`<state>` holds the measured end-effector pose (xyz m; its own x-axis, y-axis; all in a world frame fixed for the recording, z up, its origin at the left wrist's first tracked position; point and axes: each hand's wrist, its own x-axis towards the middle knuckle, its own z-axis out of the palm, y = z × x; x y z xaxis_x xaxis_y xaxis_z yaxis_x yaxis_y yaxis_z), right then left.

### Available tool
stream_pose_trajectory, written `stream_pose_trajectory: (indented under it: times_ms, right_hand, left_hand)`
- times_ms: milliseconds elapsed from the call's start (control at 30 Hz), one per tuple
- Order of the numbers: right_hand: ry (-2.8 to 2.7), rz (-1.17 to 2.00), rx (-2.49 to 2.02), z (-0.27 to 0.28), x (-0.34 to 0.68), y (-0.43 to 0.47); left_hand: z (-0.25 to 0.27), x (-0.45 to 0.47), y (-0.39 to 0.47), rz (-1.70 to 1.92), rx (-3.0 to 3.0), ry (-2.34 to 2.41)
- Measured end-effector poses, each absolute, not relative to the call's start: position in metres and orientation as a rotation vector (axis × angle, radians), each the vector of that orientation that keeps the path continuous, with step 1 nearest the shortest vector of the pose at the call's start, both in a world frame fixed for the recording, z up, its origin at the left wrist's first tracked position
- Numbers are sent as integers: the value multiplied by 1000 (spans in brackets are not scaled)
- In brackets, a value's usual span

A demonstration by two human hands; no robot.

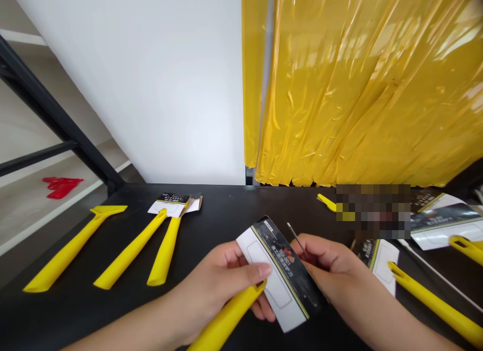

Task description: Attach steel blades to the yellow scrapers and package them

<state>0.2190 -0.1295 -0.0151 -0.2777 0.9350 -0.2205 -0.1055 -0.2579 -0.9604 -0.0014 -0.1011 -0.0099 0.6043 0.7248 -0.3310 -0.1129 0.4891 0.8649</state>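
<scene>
Close in front of me, my left hand point(222, 273) is closed round a yellow-handled scraper point(228, 318), thumb pressed on its black-and-white printed card sleeve point(281, 290). The sleeve covers the scraper's head and is tilted. At the sleeve's right edge, the fingers of my right hand point(332, 263) are pinched together. A thin metal rod point(293, 232) pokes up from between them; its lower part is hidden, so its kind is unclear. Part of the right fingers sits behind the card.
To the left lie a bare yellow scraper point(66, 253) and two carded scrapers point(132, 248). More carded scrapers point(433, 298) and a white cable point(437, 270) lie on the right of the black table point(241, 205). Yellow plastic strips point(358, 89) and a white panel point(169, 89) stand behind.
</scene>
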Motion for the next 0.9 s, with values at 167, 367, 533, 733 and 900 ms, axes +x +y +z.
stream_pose_trajectory:
  times_ms: [167, 367, 533, 733, 900]
  right_hand:
    - [-1351, 1644, -1150, -4, 221, -129]
    - [-1328, 1603, -1139, -5, 228, -125]
    - [-1167, 1590, -1178, -21, 225, -124]
    - [-1520, 1934, -1209, -25, 206, -134]
    - [-1578, 2047, -1269, -28, 195, -139]
  left_hand:
    - [-9, -1, -102, 630, 877, 784]
    - [-10, -3, -103, 714, 805, 857]
    - [-9, -7, -100, 799, 750, 918]
    - [3, -5, -103, 1002, 685, 900]
    - [5, -1, -110, 1145, 594, 901]
